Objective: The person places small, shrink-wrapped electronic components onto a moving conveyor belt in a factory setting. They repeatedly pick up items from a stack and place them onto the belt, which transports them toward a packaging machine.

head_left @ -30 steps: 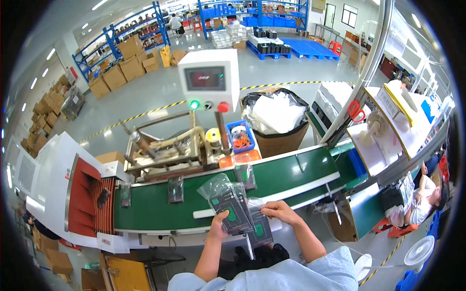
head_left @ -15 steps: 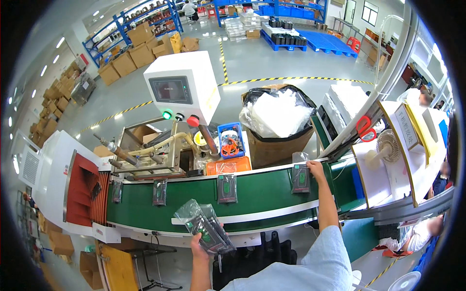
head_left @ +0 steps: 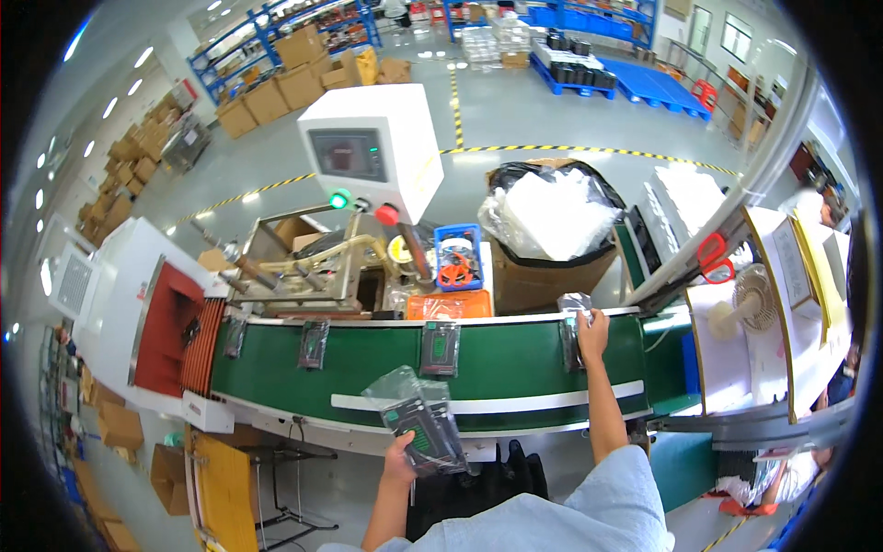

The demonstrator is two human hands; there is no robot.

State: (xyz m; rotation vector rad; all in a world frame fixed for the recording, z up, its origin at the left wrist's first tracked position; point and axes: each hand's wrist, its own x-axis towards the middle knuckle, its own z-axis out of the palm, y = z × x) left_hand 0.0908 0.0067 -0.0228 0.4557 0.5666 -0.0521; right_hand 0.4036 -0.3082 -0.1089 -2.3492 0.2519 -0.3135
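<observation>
My left hand (head_left: 400,455) grips a small stack of clear plastic bags with flat dark packages (head_left: 430,437) inside, held above the near edge of the green conveyor belt (head_left: 506,351). Green outlines show on their faces. At the belt's right part my right hand (head_left: 592,336) has its fingers closed on the side of another bagged dark package (head_left: 572,342), which stands along the belt's far side. Further left on the belt lie three more, spaced apart: a middle bagged package (head_left: 440,349), one to its left (head_left: 313,344), and one near the machine's mouth (head_left: 235,338).
A white machine with a red slotted opening (head_left: 175,322) stands at the belt's left end. Behind the belt are a control box (head_left: 372,152), a blue bin (head_left: 458,258), an orange tray (head_left: 449,304) and a lined carton (head_left: 552,281). A white rail (head_left: 487,402) runs along the near side.
The whole view has shifted, with the scene now further right. Against the machine, the belt's packages sit slightly further left. My right hand has come further over its package; the left still holds the stack.
</observation>
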